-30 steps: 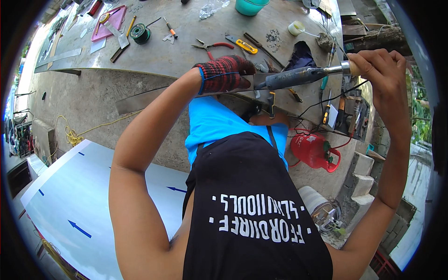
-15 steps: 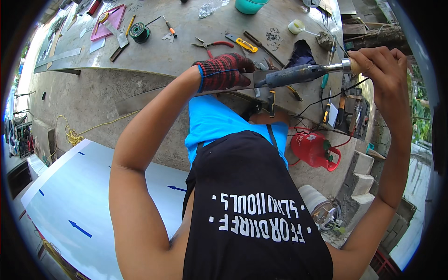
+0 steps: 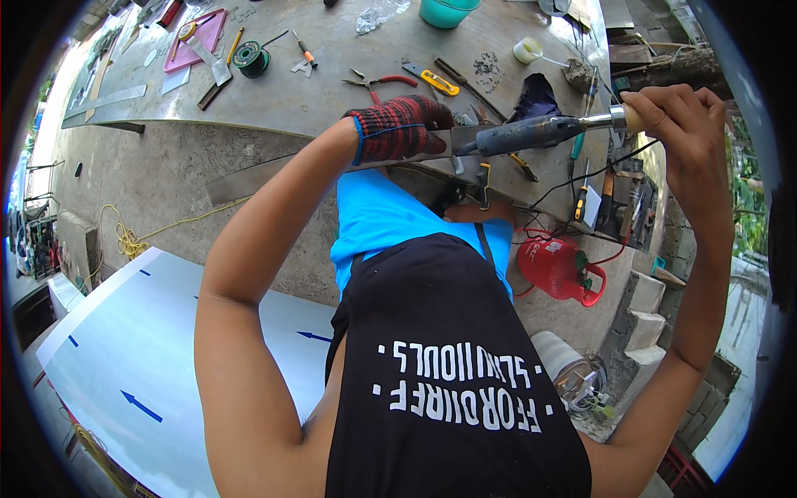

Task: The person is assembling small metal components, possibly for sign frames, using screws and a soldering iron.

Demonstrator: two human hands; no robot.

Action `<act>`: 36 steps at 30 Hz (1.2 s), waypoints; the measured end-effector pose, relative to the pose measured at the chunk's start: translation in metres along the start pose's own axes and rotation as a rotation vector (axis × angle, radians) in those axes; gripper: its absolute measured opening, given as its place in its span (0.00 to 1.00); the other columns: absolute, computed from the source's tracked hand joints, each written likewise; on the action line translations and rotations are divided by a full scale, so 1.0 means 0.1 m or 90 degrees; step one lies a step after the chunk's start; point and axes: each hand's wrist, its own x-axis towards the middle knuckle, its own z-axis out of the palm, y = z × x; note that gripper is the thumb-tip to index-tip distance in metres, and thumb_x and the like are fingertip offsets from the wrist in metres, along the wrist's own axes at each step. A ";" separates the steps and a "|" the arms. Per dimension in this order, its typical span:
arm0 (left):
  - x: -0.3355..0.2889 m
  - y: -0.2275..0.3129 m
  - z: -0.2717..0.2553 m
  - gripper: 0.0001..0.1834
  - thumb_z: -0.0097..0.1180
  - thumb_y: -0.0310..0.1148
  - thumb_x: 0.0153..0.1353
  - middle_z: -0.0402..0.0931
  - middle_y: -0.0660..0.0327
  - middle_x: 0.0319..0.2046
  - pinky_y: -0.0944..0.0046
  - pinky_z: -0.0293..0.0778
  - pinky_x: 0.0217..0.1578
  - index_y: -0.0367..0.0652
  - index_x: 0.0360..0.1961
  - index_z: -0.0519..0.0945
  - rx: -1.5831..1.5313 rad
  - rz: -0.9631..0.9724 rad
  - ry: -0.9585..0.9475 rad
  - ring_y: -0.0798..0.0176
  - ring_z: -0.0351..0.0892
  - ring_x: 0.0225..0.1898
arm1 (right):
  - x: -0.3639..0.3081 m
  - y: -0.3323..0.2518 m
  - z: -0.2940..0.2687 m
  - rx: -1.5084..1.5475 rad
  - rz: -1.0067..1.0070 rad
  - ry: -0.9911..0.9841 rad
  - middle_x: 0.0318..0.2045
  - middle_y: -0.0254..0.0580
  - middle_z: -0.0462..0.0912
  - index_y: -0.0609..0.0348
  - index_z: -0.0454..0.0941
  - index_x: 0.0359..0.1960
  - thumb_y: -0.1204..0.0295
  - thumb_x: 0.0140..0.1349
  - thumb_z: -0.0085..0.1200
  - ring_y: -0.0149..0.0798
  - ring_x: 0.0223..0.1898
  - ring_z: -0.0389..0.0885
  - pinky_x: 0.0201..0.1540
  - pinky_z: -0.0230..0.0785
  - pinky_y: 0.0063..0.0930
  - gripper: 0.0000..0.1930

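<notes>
My left hand (image 3: 400,129), in a red and black knitted glove, is closed round a long, flat strip of grey metal (image 3: 257,176) held level at the table's near edge. My bare right hand (image 3: 682,124) grips the light wooden handle of a large soldering iron (image 3: 531,134), thumb and fingers wrapped round its end. The iron has a thick dark barrel and a shiny shaft, and a black cord runs down by the handle. Its tip points left and meets the strip just beside the glove; whether they touch I cannot tell.
On the metal-topped table (image 3: 315,95) lie red-handled pliers (image 3: 390,80), a yellow cutter knife (image 3: 438,81), a wire spool (image 3: 250,59), a pink tray (image 3: 207,33) and a teal bowl (image 3: 447,10). A red gas cylinder (image 3: 552,266) stands below right. A white sheet (image 3: 191,332) lies lower left.
</notes>
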 end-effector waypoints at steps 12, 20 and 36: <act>0.03 -0.15 0.00 0.28 0.68 0.41 0.63 0.86 0.47 0.55 0.52 0.78 0.58 0.42 0.63 0.82 0.028 0.058 0.018 0.47 0.85 0.56 | 0.01 -0.05 -0.07 -0.002 0.004 0.000 0.47 0.37 0.86 0.53 0.87 0.56 0.88 0.57 0.55 0.42 0.51 0.82 0.59 0.62 0.43 0.25; 0.00 -0.02 0.00 0.29 0.68 0.31 0.64 0.83 0.49 0.62 0.58 0.74 0.67 0.36 0.67 0.79 0.012 -0.002 0.003 0.55 0.82 0.62 | 0.03 -0.06 -0.05 0.002 0.005 0.006 0.47 0.36 0.86 0.53 0.87 0.56 0.88 0.57 0.55 0.42 0.51 0.82 0.58 0.62 0.44 0.25; -0.09 0.03 -0.01 0.33 0.69 0.33 0.64 0.81 0.47 0.65 0.57 0.71 0.70 0.36 0.69 0.77 0.011 -0.010 0.007 0.52 0.79 0.67 | 0.09 -0.05 -0.04 0.006 -0.003 -0.002 0.48 0.38 0.86 0.53 0.87 0.56 0.86 0.60 0.55 0.42 0.52 0.83 0.58 0.62 0.43 0.23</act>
